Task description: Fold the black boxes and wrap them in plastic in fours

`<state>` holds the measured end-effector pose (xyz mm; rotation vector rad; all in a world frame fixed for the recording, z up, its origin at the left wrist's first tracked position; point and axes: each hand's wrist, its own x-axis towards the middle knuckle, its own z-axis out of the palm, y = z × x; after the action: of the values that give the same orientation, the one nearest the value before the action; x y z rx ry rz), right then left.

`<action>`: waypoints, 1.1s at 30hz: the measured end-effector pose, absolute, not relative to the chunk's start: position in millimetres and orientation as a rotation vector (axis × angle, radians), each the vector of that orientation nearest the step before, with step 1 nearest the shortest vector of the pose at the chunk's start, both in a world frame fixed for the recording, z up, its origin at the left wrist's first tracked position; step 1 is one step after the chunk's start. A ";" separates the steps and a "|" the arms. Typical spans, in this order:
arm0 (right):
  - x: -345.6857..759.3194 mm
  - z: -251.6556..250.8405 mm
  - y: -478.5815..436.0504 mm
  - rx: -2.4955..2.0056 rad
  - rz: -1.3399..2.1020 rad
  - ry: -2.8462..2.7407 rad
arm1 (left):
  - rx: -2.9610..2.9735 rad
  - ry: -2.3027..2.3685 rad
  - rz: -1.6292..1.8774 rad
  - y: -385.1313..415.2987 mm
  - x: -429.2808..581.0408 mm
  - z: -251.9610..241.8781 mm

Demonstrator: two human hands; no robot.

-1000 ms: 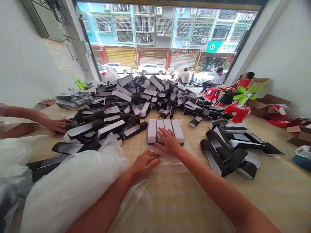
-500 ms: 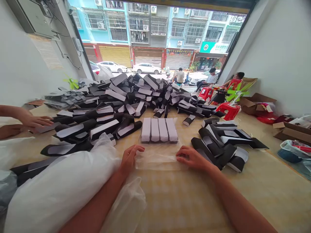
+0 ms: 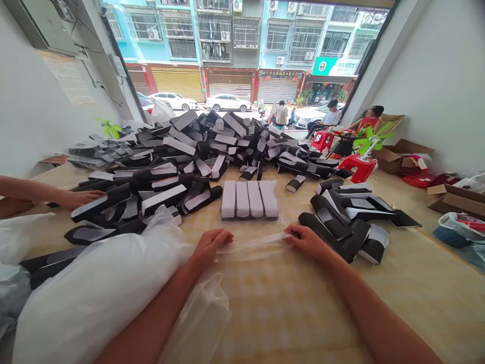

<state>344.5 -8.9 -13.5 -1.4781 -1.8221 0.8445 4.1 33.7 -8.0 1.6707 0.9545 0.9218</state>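
Observation:
Several white padded blocks with dark undersides point(image 3: 249, 199) lie side by side inside a clear plastic bag point(image 3: 252, 246) on the table. The bag's loose end stretches toward me. My left hand point(image 3: 212, 246) is closed, its fingers pinching the left edge of that end. At the right edge, my right hand point(image 3: 305, 240) pinches the same film, which is gathered into creases between the two hands. Beside my left forearm rests a big white translucent plastic bag point(image 3: 102, 283), and a smaller thin plastic bag point(image 3: 206, 318) lies near my left elbow.
A large heap of black-and-grey padded pieces point(image 3: 212, 139) spreads across the far table. A smaller pile point(image 3: 344, 217) lies right. At left, another person's hand point(image 3: 85, 198) touches a black piece. Cardboard boxes point(image 3: 456, 205) and a red stool point(image 3: 358, 168) stand at right.
Both my hands have closed on the bag's open end, and the film is now bunched and pulled toward the right. The other person's hand has moved right onto a black piece.

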 end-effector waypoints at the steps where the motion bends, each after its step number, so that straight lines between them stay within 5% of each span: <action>1: 344.4 -16.4 -7.5 -1.506 0.834 -1.739 | 1.698 0.936 0.891 33.4 4.0 -7.8; 13: 332.1 -22.6 -4.1 -1.485 0.613 -1.256 | 1.847 1.033 0.937 37.2 4.3 -14.0; 24: 334.1 1.6 -10.7 -1.193 0.921 -1.729 | 1.644 1.069 1.305 37.3 3.0 -4.6; 33: 309.7 -1.5 24.5 -1.376 0.663 -1.608 | 1.530 1.025 1.277 40.7 3.8 -8.8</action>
<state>309.7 24.5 -1.5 -1.3765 -1.6082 0.6630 3.8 40.7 -8.8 1.5296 1.0250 1.2766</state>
